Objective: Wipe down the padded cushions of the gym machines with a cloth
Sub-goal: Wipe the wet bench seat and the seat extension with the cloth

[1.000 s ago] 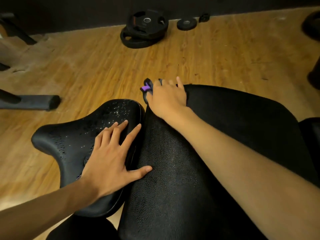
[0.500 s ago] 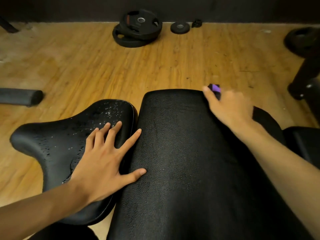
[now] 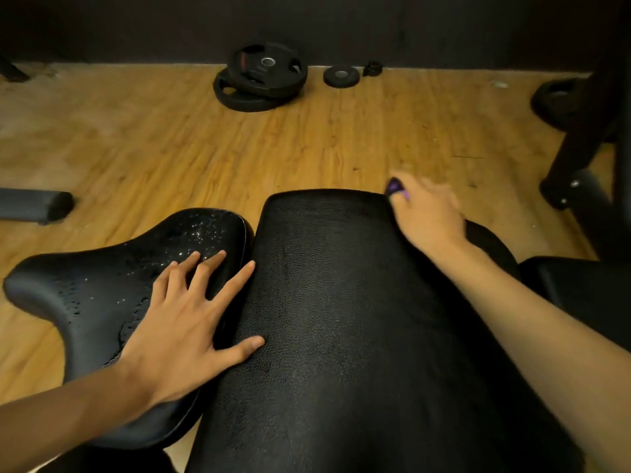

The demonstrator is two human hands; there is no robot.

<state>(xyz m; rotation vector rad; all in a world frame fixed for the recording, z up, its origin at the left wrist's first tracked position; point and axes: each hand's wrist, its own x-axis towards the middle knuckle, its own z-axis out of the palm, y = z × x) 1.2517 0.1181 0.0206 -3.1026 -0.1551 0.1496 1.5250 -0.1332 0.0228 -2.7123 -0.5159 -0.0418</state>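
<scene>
Left grip (image 3: 184, 322) lies flat, fingers (image 3: 235, 280) spread, on the droplet-covered seat (image 3: 85, 288), thumb touching the long pad (image 3: 341, 319). Right grip (image 3: 428, 216), blurred, holds a purple cloth (image 3: 396, 188) at the pad's far right corner. Plates (image 3: 263, 76) lie on the floor (image 3: 136, 148) beyond.

Middle of long back pad (image 3: 341, 319) is bare, an open run between both forearms. Left hand (image 3: 181, 332) lies flat across the narrow gap to the wet seat pad (image 3: 102, 291) and blocks it. Right hand (image 3: 430, 216) with purple cloth (image 3: 396, 188) takes the far right corner. Wood floor (image 3: 170, 148) beyond is open up to the stacked weight plates (image 3: 263, 76) by the wall. Machine frame (image 3: 580, 148) crowds the right side; padded bar (image 3: 34, 204) far left.
</scene>
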